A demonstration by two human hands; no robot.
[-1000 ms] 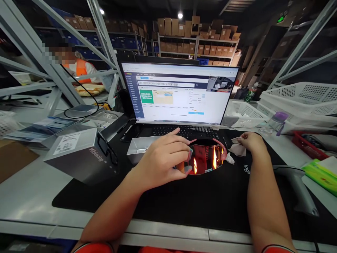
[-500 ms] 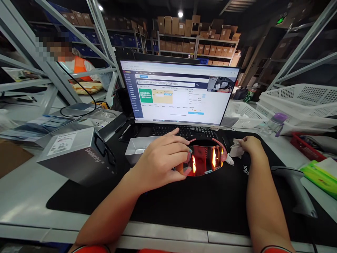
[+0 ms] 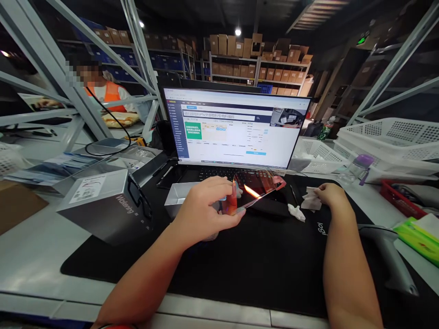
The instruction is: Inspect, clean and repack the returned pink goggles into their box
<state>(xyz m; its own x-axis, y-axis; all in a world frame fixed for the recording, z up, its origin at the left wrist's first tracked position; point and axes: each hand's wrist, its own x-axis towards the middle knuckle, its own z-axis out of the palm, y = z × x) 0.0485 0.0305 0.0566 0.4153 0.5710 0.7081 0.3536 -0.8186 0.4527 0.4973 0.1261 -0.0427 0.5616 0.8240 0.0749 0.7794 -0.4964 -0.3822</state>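
Note:
My left hand (image 3: 205,206) grips the left end of a red mirrored goggle lens (image 3: 257,186) with pinkish ends, between thumb and fingers. The lens is held tilted above the black desk mat (image 3: 260,269), in front of the keyboard (image 3: 212,173). My right hand (image 3: 332,196) pinches a white tissue (image 3: 311,200) at the right of the mat. A crumpled tissue (image 3: 297,213) lies just left of it. Behind my left hand stands a small open grey box (image 3: 174,197), partly hidden. Something rounded below that hand is mostly covered.
A silver goggle box (image 3: 99,219) stands at left. The monitor (image 3: 236,132) is at the back. On the right are a barcode scanner (image 3: 394,256), a green tissue pack (image 3: 420,240), white baskets (image 3: 387,137) and a red tray (image 3: 399,196). A person in an orange vest (image 3: 113,95) is beyond the frame.
My left hand has turned the lens from facing me to a flatter tilt, its right end raised. The right hand still holds the tissue. The whole view has shifted slightly.

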